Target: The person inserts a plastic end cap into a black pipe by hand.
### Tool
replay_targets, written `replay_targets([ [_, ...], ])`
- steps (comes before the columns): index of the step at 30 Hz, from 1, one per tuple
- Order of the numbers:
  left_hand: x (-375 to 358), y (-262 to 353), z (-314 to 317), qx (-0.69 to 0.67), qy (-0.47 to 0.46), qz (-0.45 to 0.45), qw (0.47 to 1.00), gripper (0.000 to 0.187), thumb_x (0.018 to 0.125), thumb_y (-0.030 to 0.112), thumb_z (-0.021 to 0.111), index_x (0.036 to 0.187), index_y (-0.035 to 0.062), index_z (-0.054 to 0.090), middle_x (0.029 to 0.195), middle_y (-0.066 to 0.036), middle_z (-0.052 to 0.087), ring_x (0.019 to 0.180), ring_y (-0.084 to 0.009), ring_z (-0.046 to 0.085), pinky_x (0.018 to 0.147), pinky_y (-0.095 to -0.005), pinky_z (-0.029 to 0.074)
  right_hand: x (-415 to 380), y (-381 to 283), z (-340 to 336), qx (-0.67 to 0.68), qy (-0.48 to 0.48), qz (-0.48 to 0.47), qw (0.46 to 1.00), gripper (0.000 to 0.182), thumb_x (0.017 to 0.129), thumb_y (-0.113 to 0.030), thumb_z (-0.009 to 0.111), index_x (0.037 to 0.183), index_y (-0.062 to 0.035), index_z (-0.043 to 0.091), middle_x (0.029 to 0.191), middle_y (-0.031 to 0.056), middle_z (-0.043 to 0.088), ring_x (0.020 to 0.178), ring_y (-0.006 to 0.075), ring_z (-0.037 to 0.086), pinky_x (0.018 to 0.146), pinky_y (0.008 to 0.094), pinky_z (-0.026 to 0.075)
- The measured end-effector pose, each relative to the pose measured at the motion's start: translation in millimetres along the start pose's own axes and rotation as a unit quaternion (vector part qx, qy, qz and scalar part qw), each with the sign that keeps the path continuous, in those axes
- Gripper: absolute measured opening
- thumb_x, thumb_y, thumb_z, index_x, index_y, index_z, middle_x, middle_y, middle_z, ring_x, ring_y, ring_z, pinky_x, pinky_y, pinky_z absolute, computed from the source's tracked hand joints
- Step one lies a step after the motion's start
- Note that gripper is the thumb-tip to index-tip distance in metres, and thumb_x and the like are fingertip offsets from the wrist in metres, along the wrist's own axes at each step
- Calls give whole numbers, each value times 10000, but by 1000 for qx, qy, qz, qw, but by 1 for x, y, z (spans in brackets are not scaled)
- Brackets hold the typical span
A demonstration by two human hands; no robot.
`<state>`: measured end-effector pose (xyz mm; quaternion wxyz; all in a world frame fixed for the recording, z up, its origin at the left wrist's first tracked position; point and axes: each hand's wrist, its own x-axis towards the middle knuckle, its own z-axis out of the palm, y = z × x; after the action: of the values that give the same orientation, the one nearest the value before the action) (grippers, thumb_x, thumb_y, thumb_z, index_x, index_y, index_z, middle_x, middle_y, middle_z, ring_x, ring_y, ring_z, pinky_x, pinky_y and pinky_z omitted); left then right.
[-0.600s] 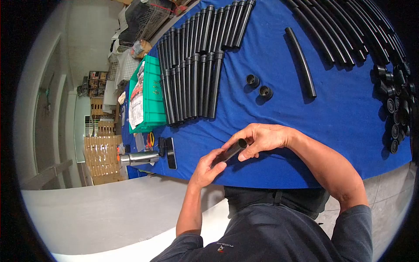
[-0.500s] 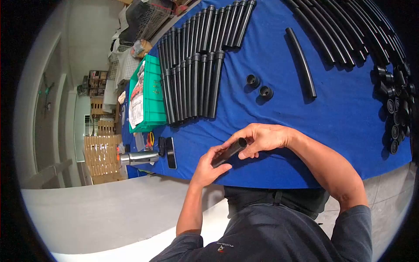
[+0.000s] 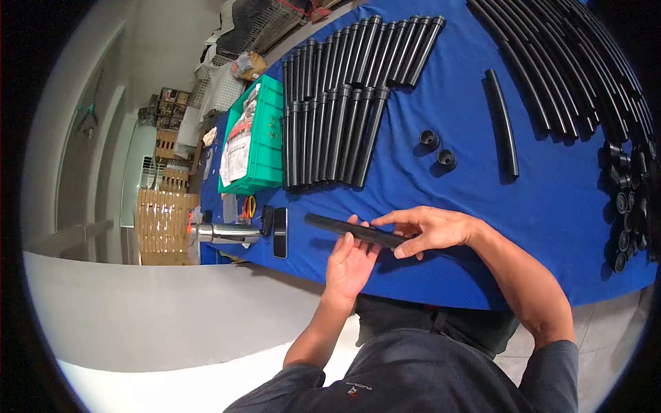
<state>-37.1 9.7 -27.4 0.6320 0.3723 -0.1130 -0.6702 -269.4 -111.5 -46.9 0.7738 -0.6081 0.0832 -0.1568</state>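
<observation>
A black tube (image 3: 330, 226) lies nearly level across both hands, above the blue cloth near the table's front edge. My left hand (image 3: 352, 263) grips its middle from below, the palm turned up and the thumb on the tube. Around the right end of the tube, my right hand (image 3: 430, 234) closes with thumb and fingers. Two black caps (image 3: 429, 140) stand on the cloth beyond my right hand. Farther right lies a single black tube (image 3: 505, 127), slightly curved.
Rows of capped black tubes (image 3: 337, 138) lie beside a green crate (image 3: 265, 138). A phone (image 3: 280, 234), scissors (image 3: 249, 207) and a silver cylinder (image 3: 231, 233) are at the left. Many uncapped tubes (image 3: 551, 76) and loose caps (image 3: 622, 202) lie at the right.
The held tube has turned from pointing its open end at the camera to lying sideways. My left hand has rolled palm up. The whole view has shifted slightly.
</observation>
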Motion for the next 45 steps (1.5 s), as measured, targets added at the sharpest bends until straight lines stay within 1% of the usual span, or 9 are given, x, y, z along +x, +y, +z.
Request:
replay_targets([
  [7,-14,0,2,311,98,-76,942,327,1001,221,656,1224,-14,620,1035,-149,726,880,-256,726,766,-340,603,0,4,2,-10,53,31,998,571,921,-155,669,1454,-25,516,860,73,676,638,125,627,614,288,549],
  [13,0,13,34,800,-65,399,443,504,784,149,850,1209,12,615,1054,-132,696,1002,-312,676,919,-445,520,-1,-4,-1,-16,61,43,997,577,928,-186,682,1459,-32,515,862,68,678,641,125,628,620,287,555],
  [18,17,12,16,776,-34,223,589,375,787,107,822,1086,24,610,1037,-160,707,1002,-308,699,913,-409,535,-4,-5,-1,61,-22,-10,998,593,971,-171,658,1529,-171,458,998,65,687,763,112,632,678,275,563],
  [25,6,24,34,755,-75,144,635,337,806,85,808,1074,9,620,1007,-140,736,944,-251,735,841,-367,571,-5,-1,-4,128,-62,-23,990,595,979,-173,667,1535,-192,457,1005,46,683,795,99,620,694,251,559],
  [31,5,30,31,772,-110,163,605,320,808,92,800,1052,-26,632,1034,-136,718,951,-211,689,872,-342,538,-4,-4,-4,92,-11,-8,996,547,909,-147,766,1429,-160,600,920,13,677,783,80,597,696,253,523],
  [34,-10,20,53,802,-113,407,423,307,830,75,774,1084,-33,639,1054,-152,699,940,-211,669,861,-336,533,-2,-2,-2,47,72,-25,996,526,871,-186,812,1365,-103,653,885,9,663,766,79,576,674,248,486],
  [37,-34,-2,29,666,-130,262,686,340,842,102,791,1129,-25,661,995,-129,682,910,-229,667,820,-342,545,3,9,-3,-66,158,-90,981,520,860,-274,808,1305,-42,674,798,12,637,689,101,569,627,283,476],
  [39,-32,-20,24,398,-102,-58,910,340,957,202,706,1217,3,614,996,-116,668,871,-205,658,775,-343,556,3,9,-1,-87,196,-104,971,446,835,-274,824,1174,-10,705,794,29,647,707,120,582,655,298,477],
  [45,19,-41,-4,-81,-96,-171,977,471,979,362,671,1328,59,582,1008,-72,673,878,-205,654,716,-351,565,3,6,1,-169,229,-120,951,390,800,-293,813,1024,0,687,813,113,710,755,192,685,696,352,519],
])
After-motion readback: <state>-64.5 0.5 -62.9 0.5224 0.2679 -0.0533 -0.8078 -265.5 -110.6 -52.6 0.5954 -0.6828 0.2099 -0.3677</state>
